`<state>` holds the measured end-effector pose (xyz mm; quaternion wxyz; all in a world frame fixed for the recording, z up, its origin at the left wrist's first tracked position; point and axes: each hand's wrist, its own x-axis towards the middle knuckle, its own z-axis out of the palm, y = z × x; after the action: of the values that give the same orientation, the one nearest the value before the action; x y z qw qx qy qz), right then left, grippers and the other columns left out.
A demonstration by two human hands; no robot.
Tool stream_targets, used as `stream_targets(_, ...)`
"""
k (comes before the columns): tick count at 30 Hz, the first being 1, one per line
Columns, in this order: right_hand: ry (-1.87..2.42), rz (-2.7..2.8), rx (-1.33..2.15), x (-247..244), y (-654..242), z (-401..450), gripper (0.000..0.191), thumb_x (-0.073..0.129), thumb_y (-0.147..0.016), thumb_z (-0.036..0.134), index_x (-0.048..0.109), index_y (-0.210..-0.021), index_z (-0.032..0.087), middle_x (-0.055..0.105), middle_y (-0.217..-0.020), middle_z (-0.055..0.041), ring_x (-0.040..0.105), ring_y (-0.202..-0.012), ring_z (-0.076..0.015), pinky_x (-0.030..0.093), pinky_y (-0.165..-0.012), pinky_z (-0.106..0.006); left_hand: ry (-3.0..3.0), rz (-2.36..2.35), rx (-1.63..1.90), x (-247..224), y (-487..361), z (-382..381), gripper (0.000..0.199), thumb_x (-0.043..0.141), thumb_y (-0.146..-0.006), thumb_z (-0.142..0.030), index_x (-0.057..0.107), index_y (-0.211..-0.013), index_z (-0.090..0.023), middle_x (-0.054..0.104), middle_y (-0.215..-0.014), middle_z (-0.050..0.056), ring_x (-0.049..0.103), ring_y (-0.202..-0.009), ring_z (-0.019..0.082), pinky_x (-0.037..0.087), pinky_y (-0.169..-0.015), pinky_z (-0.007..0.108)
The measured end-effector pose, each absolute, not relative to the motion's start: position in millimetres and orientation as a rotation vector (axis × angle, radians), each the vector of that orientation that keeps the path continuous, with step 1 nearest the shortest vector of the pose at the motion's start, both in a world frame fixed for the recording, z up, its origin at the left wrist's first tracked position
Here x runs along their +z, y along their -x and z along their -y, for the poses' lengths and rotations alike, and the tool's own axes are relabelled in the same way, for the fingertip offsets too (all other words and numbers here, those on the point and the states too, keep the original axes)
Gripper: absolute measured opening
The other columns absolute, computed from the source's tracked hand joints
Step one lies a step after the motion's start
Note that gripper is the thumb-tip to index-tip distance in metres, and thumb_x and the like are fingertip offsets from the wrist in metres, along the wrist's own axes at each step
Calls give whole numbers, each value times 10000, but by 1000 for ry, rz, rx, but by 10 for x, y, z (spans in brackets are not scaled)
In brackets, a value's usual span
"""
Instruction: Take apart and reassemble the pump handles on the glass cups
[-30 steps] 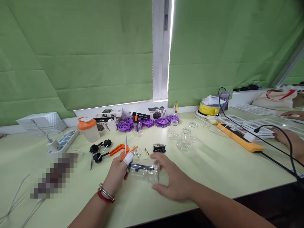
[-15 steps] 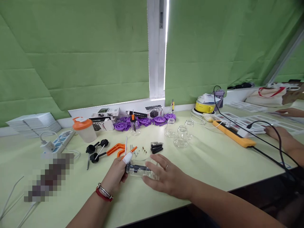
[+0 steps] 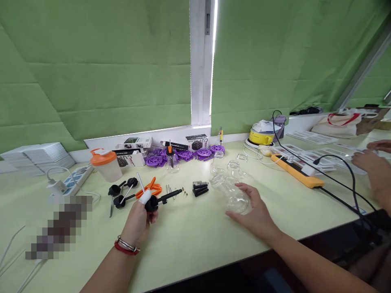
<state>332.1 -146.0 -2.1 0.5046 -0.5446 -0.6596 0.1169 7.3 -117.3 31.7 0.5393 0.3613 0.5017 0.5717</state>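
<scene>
My left hand (image 3: pixel 141 213), a white wrapping on its thumb, grips a black pump head (image 3: pixel 151 203) with an orange lever (image 3: pixel 149 186) and a black tube (image 3: pixel 169 196) pointing right. My right hand (image 3: pixel 255 215) curves its thumb and fingers around the base of a clear glass bottle (image 3: pixel 236 199), which is tilted with its neck to the upper left. Behind that bottle stand more clear glass bottles (image 3: pixel 233 166). Black tube pieces with a spring (image 3: pixel 200 189) lie between my hands. Several black heads with metal rods (image 3: pixel 120 193) rest left of my left hand.
An orange-lidded shaker (image 3: pixel 106 165) and a power strip (image 3: pixel 77 181) stand at the left. Purple round parts (image 3: pixel 185 154) line the back beside boxes (image 3: pixel 197 143). An orange power strip (image 3: pixel 296 171) with cables lies right, near another person's hands (image 3: pixel 371 162).
The pump head has come out of the glass bottle. My right hand has moved right with the bottle, while my left hand has shifted slightly left, still holding the pump head.
</scene>
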Motion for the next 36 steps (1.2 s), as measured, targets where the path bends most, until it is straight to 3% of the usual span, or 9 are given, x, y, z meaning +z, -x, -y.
stream_targets(6,1680,1497,591,-187,-3793,1374,687,739,-591,447,419,-1160,231,579,-1181,-97,553,-1107,-253,456,-907,-381,-851,-1156,1285,292,-112,1169,340,559,-761,-504,517,-695,-173,520,-499,-16,427,-395,98,305,-350,205)
stream_targets(15,1775,1690,104,-217,-3442,786,668,703,-579,502,494,-1128,182,503,-1183,-110,501,-1123,-285,408,-953,-407,-936,-1226,1197,183,-70,1101,369,529,-777,-537,500,-699,-178,533,-498,-14,429,-383,99,286,-352,210)
stream_targets(20,1881,1545,117,-225,-3437,509,814,700,-590,554,424,-1238,147,498,-1223,-147,500,-1121,-306,425,-910,-426,-1005,-1298,1154,178,-17,1077,427,512,-771,-594,474,-654,-184,509,-463,-21,412,-359,97,263,-335,208)
stream_targets(23,1727,1522,-135,-134,-3345,559,911,730,-576,570,376,-1285,121,495,-1248,-189,453,-1169,-351,363,-964,-494,-1038,-1355,1132,214,-24,1098,443,502,-773,-609,455,-633,-191,502,-443,-24,397,-343,93,263,-335,206)
stream_targets(26,1271,1862,-396,14,-3043,822,726,677,-711,516,410,-1285,163,503,-1287,-170,406,-1232,-336,279,-1031,-512,-1080,-1344,1084,287,-105,1171,460,480,-782,-617,448,-610,-192,499,-438,-21,395,-339,92,267,-338,205)
stream_targets(28,975,2174,-416,93,-2768,1039,519,615,-815,392,460,-1269,198,541,-1275,-129,432,-1218,-302,308,-1017,-473,-1102,-1301,1020,354,-189,1246,469,470,-784,-626,451,-606,-192,494,-436,-20,395,-338,92,260,-341,202)
stream_targets(30,786,2332,-354,152,-2520,1220,358,523,-885,239,504,-1237,176,633,-1130,-112,547,-1058,-242,388,-929,-404,-1103,-1255,914,427,-253,1333,484,448,-788,-640,447,-605,-192,488,-437,-18,387,-339,88,247,-348,198)
stream_targets(33,830,2251,-136,277,-2326,1365,257,436,-912,162,585,-1121,148,677,-969,-107,592,-854,-200,438,-788,-349,-1226,-1302,866,520,-252,1462,499,366,-828,-632,521,-681,-181,506,-466,-5,404,-366,98,270,-367,205)
stream_targets(36,1007,2133,395,492,-2322,1378,223,418,-918,216,630,-974,174,660,-836,-52,572,-734,-161,435,-661,-282,-1622,-1441,1185,557,-183,1575,420,456,-840,-514,586,-1043,-170,647,-773,67,584,-634,166,455,-542,271)
